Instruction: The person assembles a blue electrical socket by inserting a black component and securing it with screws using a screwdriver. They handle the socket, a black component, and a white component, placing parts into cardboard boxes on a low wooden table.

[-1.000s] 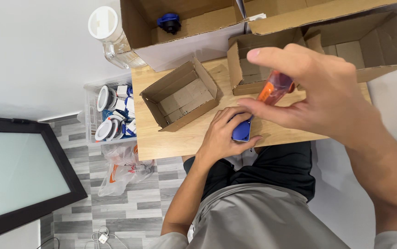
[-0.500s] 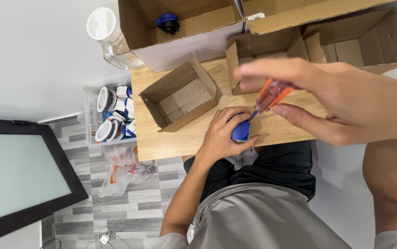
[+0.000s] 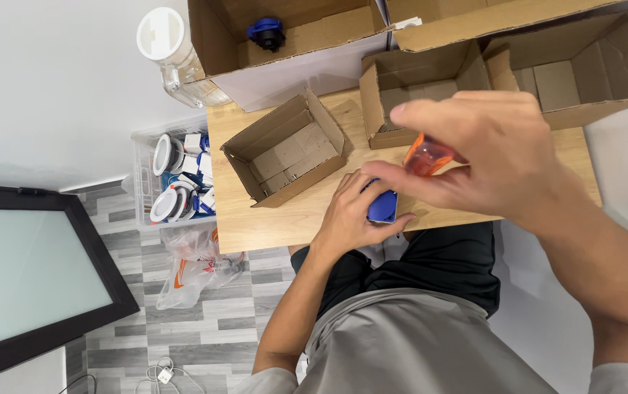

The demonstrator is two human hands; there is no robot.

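My left hand (image 3: 349,217) rests on the wooden table (image 3: 284,222) near its front edge and grips a small blue part (image 3: 383,207). My right hand (image 3: 485,157) is raised close to the camera, above the blue part, and its fingers pinch an orange translucent handle of a tool (image 3: 428,155). The tool's tip is hidden behind my fingers. An open small cardboard box (image 3: 284,149) stands empty just left of my left hand.
More open cardboard boxes (image 3: 416,91) line the table's back; one large box (image 3: 284,44) holds a blue part (image 3: 266,33). A clear bin of white and blue parts (image 3: 175,182), a plastic bag (image 3: 193,266), a jar (image 3: 171,51) and a dark screen (image 3: 29,270) lie to the left.
My right hand has drifted right and slightly down with the orange tool, and turned so the handle tilts. My left hand stays on the blue part.
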